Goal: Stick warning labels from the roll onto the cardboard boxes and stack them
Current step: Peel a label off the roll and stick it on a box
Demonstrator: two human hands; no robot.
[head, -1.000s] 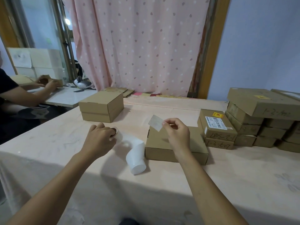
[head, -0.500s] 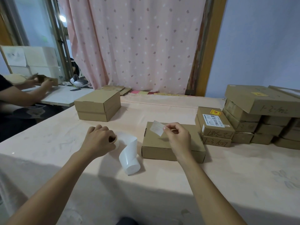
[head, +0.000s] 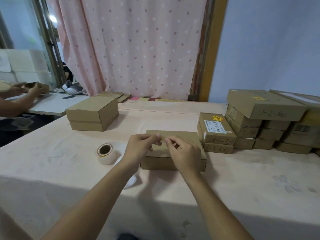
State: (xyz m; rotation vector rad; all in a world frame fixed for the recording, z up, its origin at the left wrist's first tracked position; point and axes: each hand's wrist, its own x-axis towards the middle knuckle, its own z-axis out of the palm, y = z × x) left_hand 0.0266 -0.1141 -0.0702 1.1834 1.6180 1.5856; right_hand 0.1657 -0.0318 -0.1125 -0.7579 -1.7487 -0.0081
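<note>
My left hand (head: 139, 147) and right hand (head: 186, 154), both curled, covered one box (head: 161, 164) mid-frame; I couldn't tell if they gripped anything. One label roll (head: 105, 152) stood left of it, two stacked boxes (head: 217, 135) right.

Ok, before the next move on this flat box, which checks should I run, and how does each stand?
1. Flat box lies level on the table: ok.
2. Left hand and right hand are over its lid, fingertips meeting: ok.
3. Label held or already stuck: cannot tell, the fingers hide it.
4. Roll stands beside the box, near the left hand: ok.
5. Small labelled stack has a bare top for another box: ok.
</note>
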